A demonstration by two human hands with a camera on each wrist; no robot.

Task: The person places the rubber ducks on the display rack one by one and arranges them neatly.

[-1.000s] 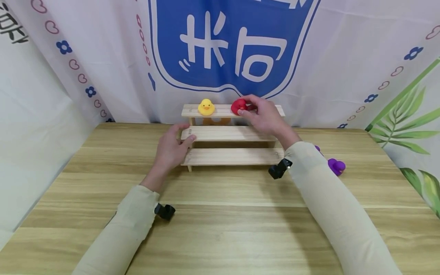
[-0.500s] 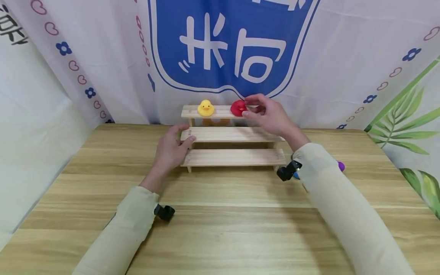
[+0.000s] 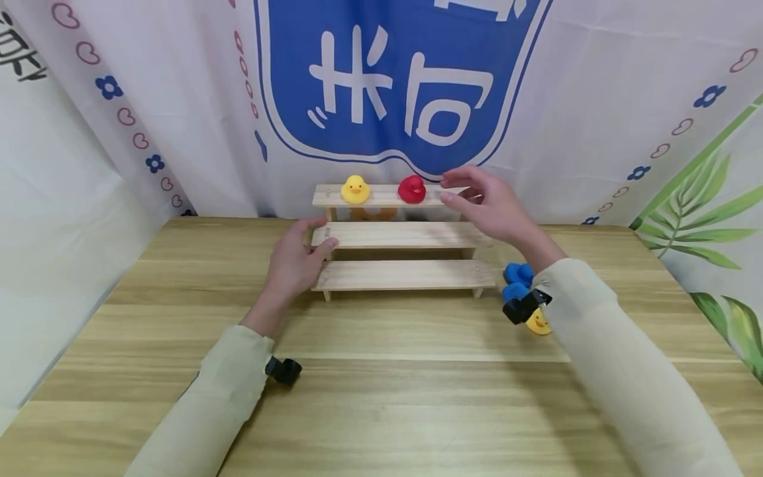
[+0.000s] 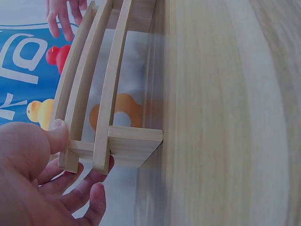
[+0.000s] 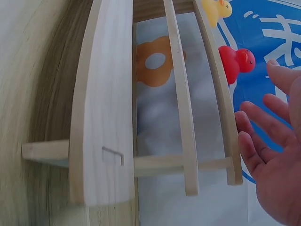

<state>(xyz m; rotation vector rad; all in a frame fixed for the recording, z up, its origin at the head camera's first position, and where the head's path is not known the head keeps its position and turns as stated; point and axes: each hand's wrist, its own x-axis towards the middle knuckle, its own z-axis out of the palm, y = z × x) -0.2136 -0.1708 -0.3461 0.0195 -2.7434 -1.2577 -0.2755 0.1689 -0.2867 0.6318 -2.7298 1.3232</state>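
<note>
A three-tier wooden shelf [image 3: 405, 234] stands at the back of the table. On its top tier sit a yellow rubber duck [image 3: 355, 190] and, to the right with a gap between, a red rubber duck [image 3: 412, 190]. My left hand [image 3: 293, 260] grips the left end of the middle tier; the left wrist view shows the thumb on the plank [image 4: 75, 117] and fingers below it. My right hand [image 3: 491, 207] is just right of the red duck, apart from it, fingers loosely bent and holding nothing. In the right wrist view the red duck [image 5: 235, 64] stands beyond the fingertips.
Two blue rubber ducks [image 3: 517, 273] and another yellow rubber duck [image 3: 539, 322] lie on the table right of the shelf, partly behind my right wrist and sleeve. A printed curtain [image 3: 203, 132] hangs right behind the shelf.
My right hand has let go of the red duck and moved right, away from it. The right forearm's shift uncovers the blue and yellow ducks and hides the purple ones. My left hand stays put.
</note>
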